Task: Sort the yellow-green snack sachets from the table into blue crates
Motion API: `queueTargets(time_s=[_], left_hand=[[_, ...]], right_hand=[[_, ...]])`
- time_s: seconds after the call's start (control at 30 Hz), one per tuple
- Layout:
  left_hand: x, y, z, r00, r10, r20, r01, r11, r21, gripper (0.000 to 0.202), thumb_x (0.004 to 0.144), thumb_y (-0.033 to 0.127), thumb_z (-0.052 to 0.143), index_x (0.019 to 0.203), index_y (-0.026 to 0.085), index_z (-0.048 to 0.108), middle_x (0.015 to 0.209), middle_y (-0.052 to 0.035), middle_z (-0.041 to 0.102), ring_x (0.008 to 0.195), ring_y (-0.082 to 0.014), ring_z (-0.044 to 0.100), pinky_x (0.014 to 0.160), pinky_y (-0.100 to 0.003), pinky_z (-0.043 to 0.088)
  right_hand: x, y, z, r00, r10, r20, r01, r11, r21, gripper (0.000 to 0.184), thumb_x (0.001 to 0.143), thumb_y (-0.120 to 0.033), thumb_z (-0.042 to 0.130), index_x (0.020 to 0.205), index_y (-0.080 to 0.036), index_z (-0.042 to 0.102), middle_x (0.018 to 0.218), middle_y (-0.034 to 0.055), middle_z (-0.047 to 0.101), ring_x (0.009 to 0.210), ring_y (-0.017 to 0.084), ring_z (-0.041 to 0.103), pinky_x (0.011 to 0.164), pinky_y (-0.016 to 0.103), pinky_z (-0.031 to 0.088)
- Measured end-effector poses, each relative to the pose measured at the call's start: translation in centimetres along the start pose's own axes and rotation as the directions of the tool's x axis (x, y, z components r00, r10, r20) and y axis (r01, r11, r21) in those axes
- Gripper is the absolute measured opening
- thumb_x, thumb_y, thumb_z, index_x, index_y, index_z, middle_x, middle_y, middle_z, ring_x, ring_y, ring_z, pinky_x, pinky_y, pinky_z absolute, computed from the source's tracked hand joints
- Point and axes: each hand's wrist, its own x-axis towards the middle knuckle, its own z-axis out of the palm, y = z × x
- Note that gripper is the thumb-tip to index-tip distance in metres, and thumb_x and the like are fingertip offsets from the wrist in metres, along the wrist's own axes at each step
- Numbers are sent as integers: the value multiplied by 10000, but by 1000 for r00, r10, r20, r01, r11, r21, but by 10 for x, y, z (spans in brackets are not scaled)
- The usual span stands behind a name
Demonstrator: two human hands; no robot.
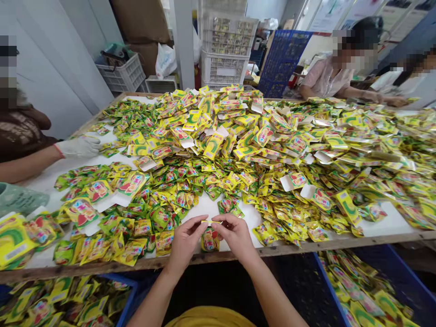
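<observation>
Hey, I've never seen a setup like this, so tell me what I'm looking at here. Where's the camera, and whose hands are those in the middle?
There's no machine in this one. The single picture comes from a camera worn on someone's head, looking forward and down, so the bare left hand and right hand are the wearer's own. Together they hold a small printed pack near its top, at the near edge of a white table. On the table lie many shiny packets, with a heap of small yellow boxes farther back, some with white flaps open. Below the near edge, blue crates hold more packs. The gloved hand at left belongs to another person, and two more people are at the far right.
</observation>
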Motion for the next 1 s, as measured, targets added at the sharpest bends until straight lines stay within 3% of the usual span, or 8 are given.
queueTargets(time_s=[0.13, 0.23, 0.33, 0.5, 0.6, 0.77, 0.9, 1.0], left_hand=[[5, 3, 0, 982, 177, 63, -183, 979, 87, 193, 823, 287, 648, 968, 191, 731, 848, -44, 712, 771, -151, 653, 703, -243, 529], [6, 4, -4, 929, 340, 143, -357, 928, 111, 120, 838, 229, 638, 880, 194, 745, 851, -52, 712, 818, -161, 658, 752, -265, 530], [1, 1, -10, 885, 423, 197, -452, 881, 137, 160, 815, 196, 670, 959, 223, 733, 939, -53, 720, 882, -167, 667, 806, -283, 541], [-10, -7, -10, 825, 501, 261, -549, 820, 161, 268, 818, 128, 652, 1060, 237, 689, 1079, -72, 689, 988, -168, 651, 868, -299, 536], [-11, -10, -8, 816, 467, 341, -534, 834, 138, 313, 857, 113, 592, 1136, 242, 653, 1024, -72, 672, 943, -152, 641, 809, -269, 532], [-9, -4, -10, 832, 290, 473, -416, 890, 187, 362, 909, 193, 529, 1258, 276, 577, 1012, -57, 672, 916, -150, 634, 811, -262, 516], [-15, -2, -14, 876, 182, 446, -344, 885, 313, 446, 940, 234, 462, 1380, 303, 433, 1267, -51, 606, 1147, -181, 573, 986, -313, 463], [-18, -10, -13, 908, 180, 378, -321, 880, 350, 443, 927, 260, 490, 1368, 282, 445, 1309, -49, 585, 1193, -192, 552, 1022, -322, 445]], right_hand=[[0, 9, 1, 995, -72, -74, 70, 997, -27, 158, 714, -336, 738, 773, -190, 744, 652, 11, 602, 546, 121, 541, 477, 233, 480], [-5, 13, 1, 981, -192, -31, 190, 979, -76, 110, 754, -314, 720, 796, -216, 747, 751, 32, 639, 660, 147, 596, 566, 255, 510], [-17, 13, -2, 945, -327, 30, 328, 933, -151, 115, 814, -282, 669, 896, -250, 745, 883, 50, 645, 822, 174, 624, 705, 294, 526], [-15, 11, -36, 901, -409, 145, 428, 787, -443, 211, 896, -233, 528, 976, -251, 723, 968, 62, 654, 926, 189, 624, 795, 314, 519], [16, 11, -72, 918, -393, 50, 331, 693, -641, 302, 865, -113, 448, 1027, -191, 690, 1040, 114, 641, 996, 242, 583, 889, 406, 462], [61, 15, -105, 956, -292, 9, 109, 327, -939, 367, 778, -27, 429, 1044, -135, 658, 1029, 163, 610, 1020, 291, 512, 914, 443, 381], [67, 3, -120, 959, -276, 72, 158, 305, -939, 278, 844, -107, 435, 958, -148, 685, 922, 135, 621, 949, 266, 525, 858, 382, 408], [67, -7, -123, 933, -97, 347, 357, 377, -855, 187, 810, -125, 531, 851, -178, 706, 834, 72, 640, 843, 212, 573, 777, 304, 441]])
